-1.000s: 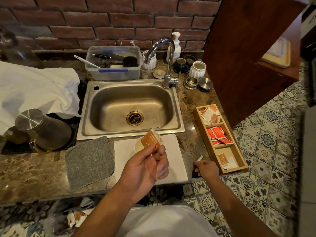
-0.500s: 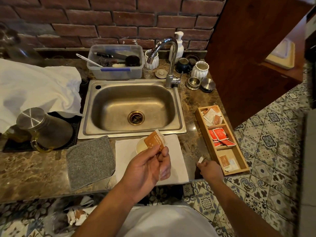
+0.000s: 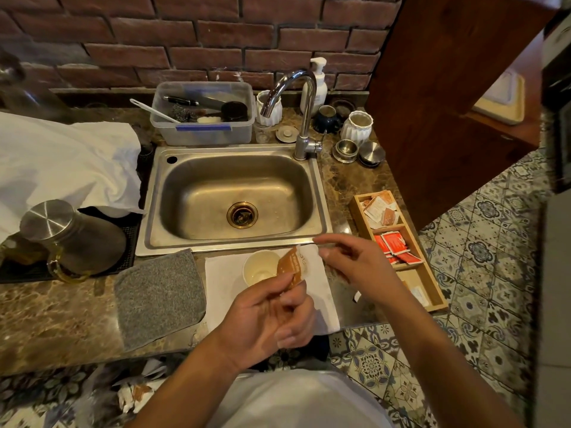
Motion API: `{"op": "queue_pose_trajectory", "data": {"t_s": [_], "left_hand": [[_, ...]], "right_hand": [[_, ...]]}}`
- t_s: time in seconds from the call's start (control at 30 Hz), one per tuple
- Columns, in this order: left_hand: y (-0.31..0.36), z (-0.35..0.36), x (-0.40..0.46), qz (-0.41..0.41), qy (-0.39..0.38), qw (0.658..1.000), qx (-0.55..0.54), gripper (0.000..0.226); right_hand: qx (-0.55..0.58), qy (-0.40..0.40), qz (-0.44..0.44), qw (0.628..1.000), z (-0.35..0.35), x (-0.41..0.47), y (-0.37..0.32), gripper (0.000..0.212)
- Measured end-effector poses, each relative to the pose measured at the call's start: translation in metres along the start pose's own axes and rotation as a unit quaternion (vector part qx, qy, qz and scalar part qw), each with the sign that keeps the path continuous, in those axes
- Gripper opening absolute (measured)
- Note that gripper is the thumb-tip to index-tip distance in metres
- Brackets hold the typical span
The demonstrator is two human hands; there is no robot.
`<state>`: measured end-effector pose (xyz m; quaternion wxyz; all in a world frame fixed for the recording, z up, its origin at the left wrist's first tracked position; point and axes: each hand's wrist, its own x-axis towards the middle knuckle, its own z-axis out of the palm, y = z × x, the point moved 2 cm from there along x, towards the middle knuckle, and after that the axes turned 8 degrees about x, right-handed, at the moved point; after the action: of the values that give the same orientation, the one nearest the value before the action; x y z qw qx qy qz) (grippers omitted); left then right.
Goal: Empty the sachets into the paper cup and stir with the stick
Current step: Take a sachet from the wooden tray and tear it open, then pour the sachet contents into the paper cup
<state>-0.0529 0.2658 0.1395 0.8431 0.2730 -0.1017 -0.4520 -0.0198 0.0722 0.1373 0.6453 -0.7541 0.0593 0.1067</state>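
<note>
My left hand (image 3: 272, 313) pinches an orange sachet (image 3: 290, 265) with a white printed end and holds it upright just right of the white paper cup (image 3: 258, 268). The cup stands on a white napkin (image 3: 222, 282) in front of the sink. My right hand (image 3: 355, 264) hovers at the sachet's upper right corner with its fingers loosely extended; I cannot tell whether they touch the sachet. A wooden tray (image 3: 434, 291) to the right holds more sachets, red ones (image 3: 394, 244) in its middle compartment. No stirring stick is visible.
A steel sink (image 3: 234, 196) with a tap lies behind the cup. A grey cloth (image 3: 159, 291) sits left of the napkin, with a steel-lidded jug (image 3: 71, 236) beyond it. A small white scrap (image 3: 357, 296) lies at the counter edge. A bin with wrappers (image 3: 133, 393) is below.
My right hand left the white scrap at the counter edge and rose up and left to the sachet's top. My left hand kept its hold on the sachet beside the cup.
</note>
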Motion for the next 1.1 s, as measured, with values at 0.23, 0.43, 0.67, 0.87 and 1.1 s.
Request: {"op": "queue_pose_trajectory", "data": {"t_s": [0.23, 0.43, 0.67, 0.87, 1.1], "left_hand": [[0.002, 0.008, -0.006, -0.033, -0.068, 0.997, -0.007, 0.041], [0.002, 0.002, -0.011, -0.051, -0.104, 0.993, 0.010, 0.045], [0.021, -0.017, -0.021, -0.038, 0.067, 0.932, 0.355, 0.066], [0.034, -0.033, -0.032, 0.074, 0.179, 0.887, 0.418, 0.053], [0.034, -0.040, -0.040, 0.109, 0.272, 0.826, 0.482, 0.011]], "right_hand": [[0.034, -0.174, -0.072, 0.981, 0.022, -0.013, -0.058, 0.035], [0.008, -0.196, -0.078, 0.977, 0.030, -0.012, -0.064, 0.016], [0.037, -0.177, -0.065, 0.981, 0.032, -0.009, -0.060, 0.008], [0.039, -0.107, -0.071, 0.991, 0.036, -0.010, -0.053, 0.011], [0.040, -0.083, -0.032, 0.995, 0.054, -0.008, -0.038, 0.009]]}}
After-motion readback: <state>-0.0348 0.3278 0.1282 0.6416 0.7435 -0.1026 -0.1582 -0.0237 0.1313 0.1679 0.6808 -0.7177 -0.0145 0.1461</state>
